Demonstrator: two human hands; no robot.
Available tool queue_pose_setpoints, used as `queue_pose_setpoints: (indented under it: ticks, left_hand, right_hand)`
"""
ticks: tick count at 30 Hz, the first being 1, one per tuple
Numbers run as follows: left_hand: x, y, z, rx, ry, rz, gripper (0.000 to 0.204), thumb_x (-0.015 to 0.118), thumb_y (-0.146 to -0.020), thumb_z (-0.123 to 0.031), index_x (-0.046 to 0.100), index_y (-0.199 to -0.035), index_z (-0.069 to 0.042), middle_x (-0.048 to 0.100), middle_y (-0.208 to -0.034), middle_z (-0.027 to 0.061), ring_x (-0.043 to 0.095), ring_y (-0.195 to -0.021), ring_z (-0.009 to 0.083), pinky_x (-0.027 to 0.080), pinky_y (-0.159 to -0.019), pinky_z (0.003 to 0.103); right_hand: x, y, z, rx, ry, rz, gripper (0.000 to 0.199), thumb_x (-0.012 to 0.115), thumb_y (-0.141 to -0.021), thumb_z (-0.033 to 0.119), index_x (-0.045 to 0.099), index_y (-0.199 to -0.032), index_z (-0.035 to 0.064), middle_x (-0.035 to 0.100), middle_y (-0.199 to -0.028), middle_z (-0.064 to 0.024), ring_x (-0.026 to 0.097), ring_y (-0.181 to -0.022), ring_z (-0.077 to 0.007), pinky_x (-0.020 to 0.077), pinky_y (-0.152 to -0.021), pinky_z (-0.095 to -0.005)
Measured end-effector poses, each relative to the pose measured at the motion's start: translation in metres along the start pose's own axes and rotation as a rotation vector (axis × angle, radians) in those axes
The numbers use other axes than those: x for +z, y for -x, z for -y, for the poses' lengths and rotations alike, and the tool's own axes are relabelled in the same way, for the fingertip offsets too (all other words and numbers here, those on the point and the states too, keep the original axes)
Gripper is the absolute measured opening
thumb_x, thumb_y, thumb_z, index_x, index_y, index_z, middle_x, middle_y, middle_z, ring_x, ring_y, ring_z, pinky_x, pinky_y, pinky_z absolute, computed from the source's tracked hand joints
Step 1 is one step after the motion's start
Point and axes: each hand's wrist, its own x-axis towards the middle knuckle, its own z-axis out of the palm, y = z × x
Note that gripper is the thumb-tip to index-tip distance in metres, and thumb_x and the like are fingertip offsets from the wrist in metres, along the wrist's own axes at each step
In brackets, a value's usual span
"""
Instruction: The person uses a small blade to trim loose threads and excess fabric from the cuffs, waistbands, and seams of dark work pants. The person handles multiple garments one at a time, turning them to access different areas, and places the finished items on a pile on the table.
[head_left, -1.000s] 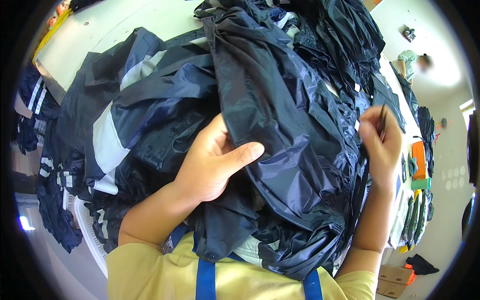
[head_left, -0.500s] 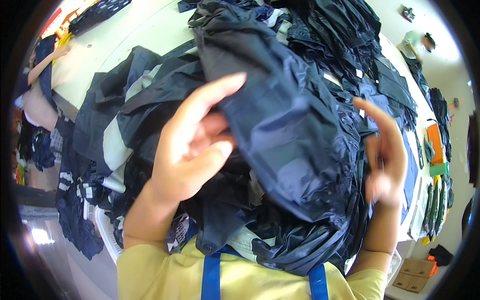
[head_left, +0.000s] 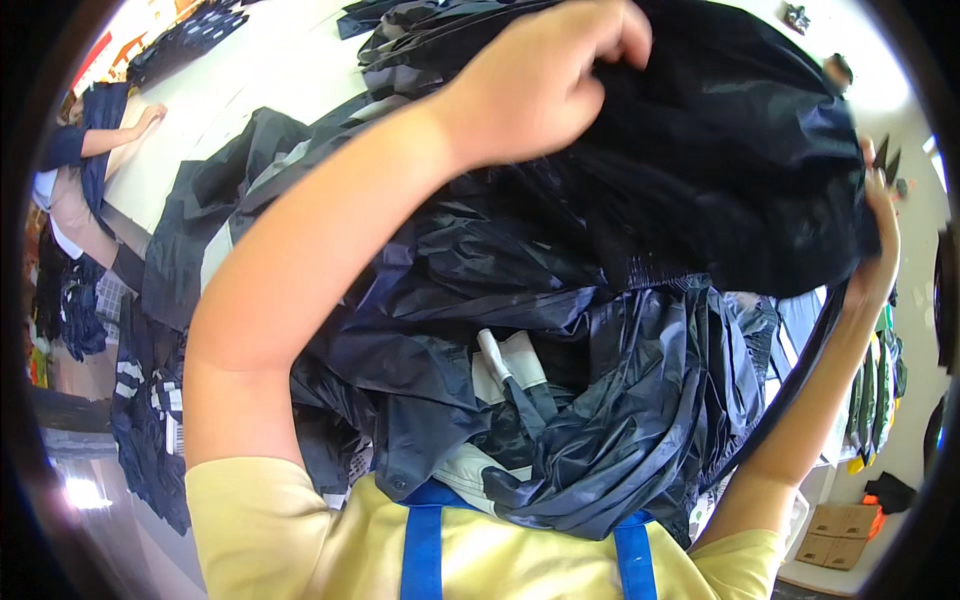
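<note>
A dark navy garment (head_left: 740, 150) of thin, shiny fabric is lifted and spread across the upper right, with a gathered seam along its lower edge. My left hand (head_left: 540, 90) reaches over it with curled fingers and pinches the fabric near its top; the exact grip is partly hidden. At the garment's right edge my right hand (head_left: 878, 235) is closed on the cloth, its fingers partly covered. Dark pointed blades, like thread snips (head_left: 885, 158), stick up from that hand. Below, more crumpled dark fabric (head_left: 610, 420) is bunched against my front, showing pale inner pieces (head_left: 512, 362).
A pale table (head_left: 285, 65) bears piles of dark garments (head_left: 225, 170). At the far left another person's arm (head_left: 110, 138) rests at the table edge. Cardboard boxes (head_left: 838, 530) stand at the lower right. Garments (head_left: 872, 395) hang or lie along the right side.
Both hands have moved up and away from me, the left also to the right. The garment is raised and spread toward the upper right, uncovering the bunched fabric and pale pieces below.
</note>
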Motion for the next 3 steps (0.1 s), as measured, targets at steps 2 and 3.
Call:
queue_pose_setpoints:
  ticks: [2, 3]
  left_hand:
    - [0.020, 0.019, 0.002, 0.231, -0.224, 0.074, 0.030, 0.049, -0.068, 0.010, 0.054, -0.092, -0.007, 0.057, -0.113, 0.0089, 0.056, -0.104, 0.0225, 0.046, -0.090, 0.035]
    - [0.024, 0.017, 0.003, 0.236, -0.216, 0.084, 0.030, 0.049, -0.068, 0.010, 0.054, -0.092, -0.007, 0.057, -0.113, 0.0089, 0.056, -0.104, 0.0225, 0.046, -0.090, 0.035]
  right_hand:
    - [-0.039, -0.038, 0.002, 0.010, -0.037, 0.044, 0.047, 0.062, -0.086, 0.014, 0.048, -0.129, 0.0008, 0.059, -0.121, -0.0143, 0.059, -0.108, -0.0248, 0.0450, -0.097, -0.0314]
    - [-0.037, -0.050, -0.004, 0.013, 0.028, -0.189, 0.051, 0.060, -0.088, 0.016, 0.044, -0.133, -0.0003, 0.061, -0.119, -0.0131, 0.060, -0.108, -0.0229, 0.0458, -0.096, -0.0310]
